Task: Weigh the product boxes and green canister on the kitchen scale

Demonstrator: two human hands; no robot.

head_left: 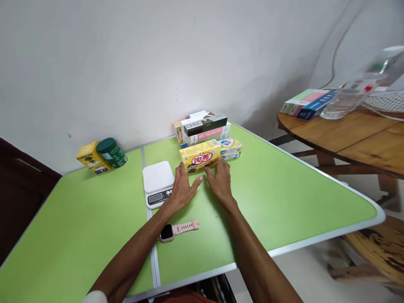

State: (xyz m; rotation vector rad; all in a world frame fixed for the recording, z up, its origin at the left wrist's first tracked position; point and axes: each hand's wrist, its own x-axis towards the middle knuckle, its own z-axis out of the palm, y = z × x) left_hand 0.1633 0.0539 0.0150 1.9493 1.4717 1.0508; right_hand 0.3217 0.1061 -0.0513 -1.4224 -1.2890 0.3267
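Note:
A yellow puff-snack box (pixel 200 156) with red lettering stands on its long side on the green table, between my two hands. The fingers of my left hand (pixel 183 185) press against its left end, and the thumb sticks out to the right. At the lower right corner, my right hand (pixel 220 179) has its fingers on the end and its thumb by the front face. Just left of my left hand lies a white kitchen scale (pixel 158 176) with a dark display. A pink-strapped smartwatch (pixel 167 232) rests beneath my left forearm, partly hidden by it.
Behind the snack box, several cartons are stacked, a black-and-white box (pixel 205 124) on top; a toothpaste-like box (pixel 231 145) lies at right. A yellow carton (pixel 93 158) and green canister (pixel 111 152) stand by the wall. The wooden table (pixel 356 136) holds a plastic bottle (pixel 344 99).

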